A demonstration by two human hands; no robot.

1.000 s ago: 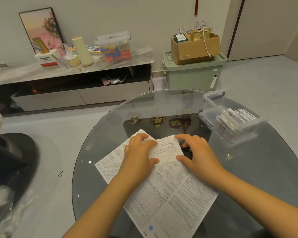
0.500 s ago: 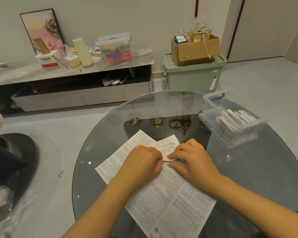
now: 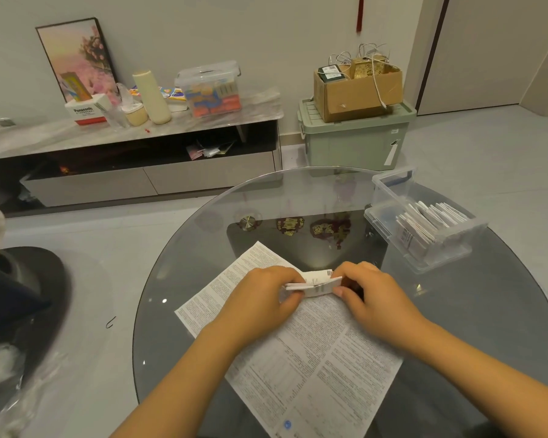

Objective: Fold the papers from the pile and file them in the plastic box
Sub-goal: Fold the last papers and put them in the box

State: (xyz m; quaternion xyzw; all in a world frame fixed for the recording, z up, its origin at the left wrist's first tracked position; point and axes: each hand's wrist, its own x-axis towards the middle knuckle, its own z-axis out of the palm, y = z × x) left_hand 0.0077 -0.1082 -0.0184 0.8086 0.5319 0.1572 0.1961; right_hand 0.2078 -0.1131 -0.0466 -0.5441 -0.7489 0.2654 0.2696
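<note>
A small folded white paper [image 3: 314,281] is lifted a little above the table, pinched at its two ends by my left hand [image 3: 261,300] and my right hand [image 3: 369,295]. Under my hands lies the pile of printed sheets [image 3: 314,368], spread flat on the round glass table [image 3: 487,327]. A clear plastic box [image 3: 389,197] stands at the table's right far side, to the right of my right hand, with several folded papers [image 3: 424,224] standing in it.
Beyond the table stand a green storage bin [image 3: 355,143] with a cardboard box [image 3: 358,93] on it and a low TV cabinet [image 3: 140,153] holding bottles and boxes. A dark chair [image 3: 19,289] is at the left.
The small paper lay flat under both hands one second ago. Both hands closed over it and folded it smaller, and now they hold it raised off the pile.
</note>
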